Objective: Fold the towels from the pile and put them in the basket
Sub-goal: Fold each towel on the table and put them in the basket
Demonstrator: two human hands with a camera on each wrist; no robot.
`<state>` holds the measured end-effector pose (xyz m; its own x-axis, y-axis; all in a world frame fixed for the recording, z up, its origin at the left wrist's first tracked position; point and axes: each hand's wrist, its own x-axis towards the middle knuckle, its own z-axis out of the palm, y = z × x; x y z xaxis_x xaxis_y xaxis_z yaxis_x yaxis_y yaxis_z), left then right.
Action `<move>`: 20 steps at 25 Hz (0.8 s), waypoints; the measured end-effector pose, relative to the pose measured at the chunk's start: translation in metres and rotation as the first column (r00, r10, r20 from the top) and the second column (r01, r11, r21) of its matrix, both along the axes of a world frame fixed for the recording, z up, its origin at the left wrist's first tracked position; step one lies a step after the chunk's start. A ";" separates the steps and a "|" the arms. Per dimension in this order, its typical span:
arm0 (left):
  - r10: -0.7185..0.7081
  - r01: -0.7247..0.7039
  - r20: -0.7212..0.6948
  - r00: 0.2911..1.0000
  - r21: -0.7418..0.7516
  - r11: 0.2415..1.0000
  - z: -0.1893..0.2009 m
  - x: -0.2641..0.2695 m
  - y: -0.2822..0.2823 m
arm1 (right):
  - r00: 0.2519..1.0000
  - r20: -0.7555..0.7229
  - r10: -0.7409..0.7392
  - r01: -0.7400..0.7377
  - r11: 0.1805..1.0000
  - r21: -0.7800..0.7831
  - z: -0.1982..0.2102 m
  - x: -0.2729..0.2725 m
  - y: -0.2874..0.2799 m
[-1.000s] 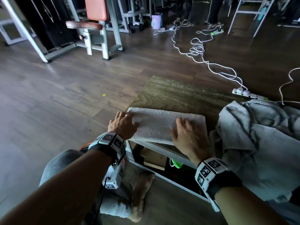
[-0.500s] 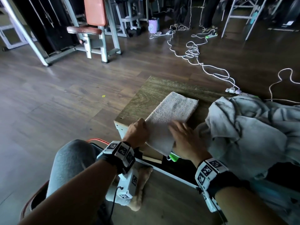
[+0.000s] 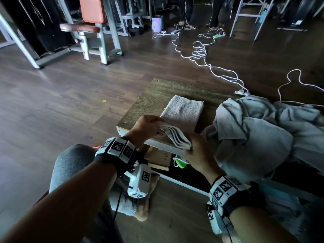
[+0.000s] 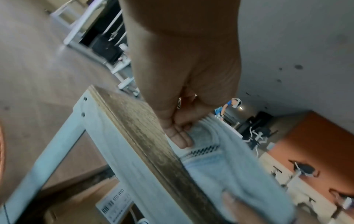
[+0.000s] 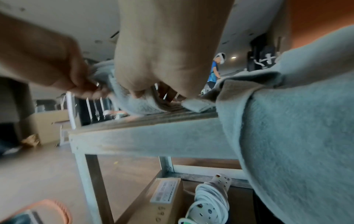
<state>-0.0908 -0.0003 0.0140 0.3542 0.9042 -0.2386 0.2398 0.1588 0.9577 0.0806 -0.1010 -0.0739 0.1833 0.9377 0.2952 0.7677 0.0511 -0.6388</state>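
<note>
1. Head view: a small wood-topped bench (image 3: 154,95) stands on dark plank flooring (image 3: 52,106), white cables (image 3: 201,55) trailing past gym frames. The folded towel (image 3: 182,113) lies on it; the left hand (image 3: 145,127) and right hand (image 3: 198,151) both pinch its near end. The towel pile (image 3: 263,130) slumps beside it.
2. Left wrist view: fingers (image 4: 182,139) curl onto the towel's striped hem at the bench edge (image 4: 153,144).
3. Right wrist view: under the bench sit a cardboard box (image 5: 164,201) and a coiled power strip (image 5: 210,200).
</note>
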 end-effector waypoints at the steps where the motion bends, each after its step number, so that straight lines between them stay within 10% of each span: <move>1: -0.039 0.054 -0.122 0.992 0.122 0.991 0.000 -0.005 0.000 | 0.993 -0.119 -0.026 0.026 1.000 -0.001 0.006 0.003 0.000; 3: -0.033 0.136 -0.298 0.954 0.333 0.933 -0.001 -0.009 0.000 | 0.972 -0.220 -0.081 0.078 0.997 -0.026 0.020 0.009 0.001; 9: 0.017 0.006 -0.065 0.998 0.341 0.940 -0.004 -0.004 -0.001 | 0.873 -0.464 -0.149 0.103 0.987 -0.122 0.040 0.013 0.000; 13: 0.130 0.077 -0.392 0.911 0.470 0.880 -0.025 0.010 0.010 | 0.873 -0.426 -0.236 0.102 0.944 -0.314 0.040 0.011 -0.001; 20: 0.129 -0.012 -0.357 0.925 0.310 0.951 -0.027 0.060 0.054 | 0.859 -0.297 -0.418 0.342 0.898 -0.276 0.035 0.035 0.052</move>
<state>-0.0307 0.0536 -0.0134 0.2260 0.9725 -0.0559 0.5832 -0.0891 0.8074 0.1159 -0.0490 -0.0389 0.5905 0.8059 -0.0436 0.4327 -0.3617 -0.8258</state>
